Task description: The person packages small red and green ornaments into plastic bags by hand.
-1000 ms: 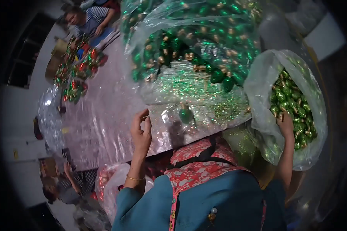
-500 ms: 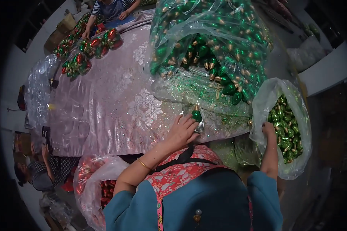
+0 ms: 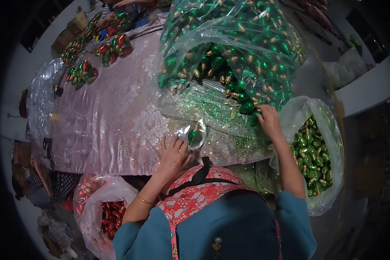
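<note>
pink patterned tablecloth (image 3: 117, 117) covers the long table, dim surroundings.

Single head fisheye, looking steeply down, close over table (image 3: 117, 125).

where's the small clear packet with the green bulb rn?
Head view, centre: the small clear packet lies on the pink tablecloth, at the fingertips of the left hand, just below the big bag of green bulbs.
</note>
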